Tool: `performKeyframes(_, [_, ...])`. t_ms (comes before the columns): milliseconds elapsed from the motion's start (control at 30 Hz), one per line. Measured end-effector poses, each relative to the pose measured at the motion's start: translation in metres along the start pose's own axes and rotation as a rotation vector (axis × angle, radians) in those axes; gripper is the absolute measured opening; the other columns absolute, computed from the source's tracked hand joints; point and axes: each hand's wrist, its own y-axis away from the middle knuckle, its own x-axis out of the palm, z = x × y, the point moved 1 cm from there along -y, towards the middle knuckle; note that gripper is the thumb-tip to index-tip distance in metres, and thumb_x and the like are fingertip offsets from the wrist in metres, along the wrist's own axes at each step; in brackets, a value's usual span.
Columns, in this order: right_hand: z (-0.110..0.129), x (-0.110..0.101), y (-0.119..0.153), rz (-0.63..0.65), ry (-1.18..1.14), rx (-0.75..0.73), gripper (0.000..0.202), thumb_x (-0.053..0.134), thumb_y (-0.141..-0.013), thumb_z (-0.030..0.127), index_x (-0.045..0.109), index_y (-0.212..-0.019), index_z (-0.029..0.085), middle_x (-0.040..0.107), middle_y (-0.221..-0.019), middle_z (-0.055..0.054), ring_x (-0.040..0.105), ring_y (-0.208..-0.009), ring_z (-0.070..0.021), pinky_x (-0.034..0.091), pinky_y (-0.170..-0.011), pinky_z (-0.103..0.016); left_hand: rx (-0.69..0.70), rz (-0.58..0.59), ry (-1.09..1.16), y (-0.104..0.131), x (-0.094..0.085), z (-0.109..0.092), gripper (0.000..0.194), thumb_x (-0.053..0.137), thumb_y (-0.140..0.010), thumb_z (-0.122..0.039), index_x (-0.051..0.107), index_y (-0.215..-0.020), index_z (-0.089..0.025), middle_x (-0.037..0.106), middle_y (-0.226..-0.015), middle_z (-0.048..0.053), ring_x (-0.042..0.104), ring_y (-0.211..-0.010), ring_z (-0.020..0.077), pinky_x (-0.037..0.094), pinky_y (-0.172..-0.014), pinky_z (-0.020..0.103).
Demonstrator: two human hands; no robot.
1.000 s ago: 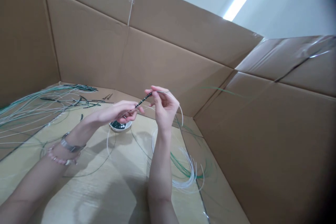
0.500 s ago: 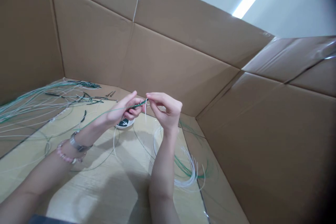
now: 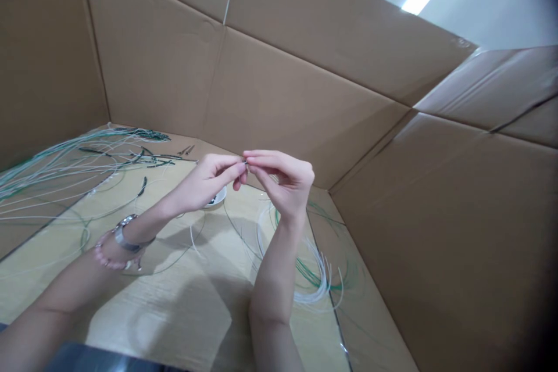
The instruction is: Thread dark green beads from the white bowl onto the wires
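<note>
From here I see the left hand (image 3: 204, 183) and right hand (image 3: 285, 180) pinched narrow, fingertips meeting on a thin dark strand (image 3: 245, 163), mostly hidden, up and right of the small white bowl (image 3: 221, 196). Something so fine wants a light grip and steady wrists. Right of the bowl, coiled white and green cords (image 3: 323, 283) overhang the pale desk's (image 3: 174, 314) edge; nearer the person, there's more elbow room.

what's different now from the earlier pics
The left hand has closed in on the right hand, fingertips now meeting; the beaded strand that stretched between them is mostly hidden in their fingers. The white bowl and coiled strands stayed put.
</note>
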Motion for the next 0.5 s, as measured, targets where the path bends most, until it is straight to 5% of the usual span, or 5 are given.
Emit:
performKeyframes(167, [0.001,0.01,-0.001,-0.138,-0.194,0.195,0.017,0.071,-0.072,0.011,0.072,-0.081,0.025,0.074,-0.082,0.003,0.071,-0.077,-0.0127,0.062,-0.068,-0.025,0.193,-0.149,-0.387,0.004,0.001,-0.01,0.03,0.041,-0.093,-0.022,0.042,-0.063,-0.015,0.041,-0.06,-0.003,0.037,-0.056,0.008,0.029,-0.056,0.023])
performKeyframes(500, [0.008,0.018,-0.002,-0.221,-0.216,0.233,0.019,0.069,-0.073,0.007,0.071,-0.081,0.024,0.074,-0.083,0.004,0.071,-0.079,-0.0124,0.062,-0.073,-0.024,0.22,-0.168,-0.471,0.006,0.0,-0.012,0.026,0.04,-0.093,-0.018,0.039,-0.067,-0.016,0.035,-0.057,-0.006,0.031,-0.051,0.0067,0.025,-0.052,0.023])
